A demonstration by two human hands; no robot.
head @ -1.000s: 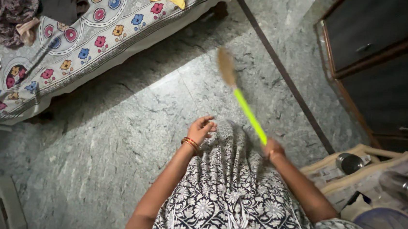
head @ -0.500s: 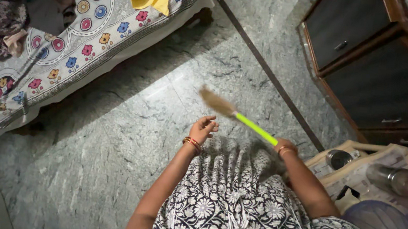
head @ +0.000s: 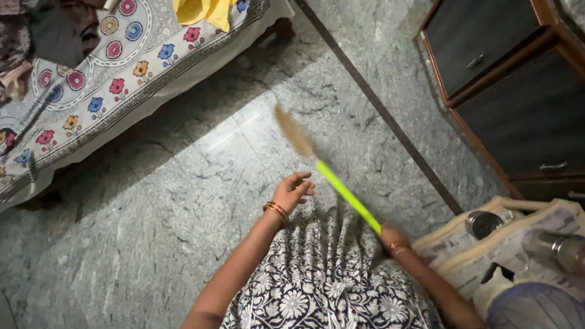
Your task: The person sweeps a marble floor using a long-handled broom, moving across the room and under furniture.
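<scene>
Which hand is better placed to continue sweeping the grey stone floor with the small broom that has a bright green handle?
Right. The right hand already grips the small broom with the bright green handle, whose brown brush points toward the grey stone floor. The left hand is empty, beside the patterned dress.

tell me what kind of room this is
Probably a bedroom at home: a bed with a flowered sheet and heaped clothes, dark wooden drawers, and a polished stone floor where the right hand holds a broom.

Broom: neon-green handle, brown bristles, tilted, above floor.
</scene>
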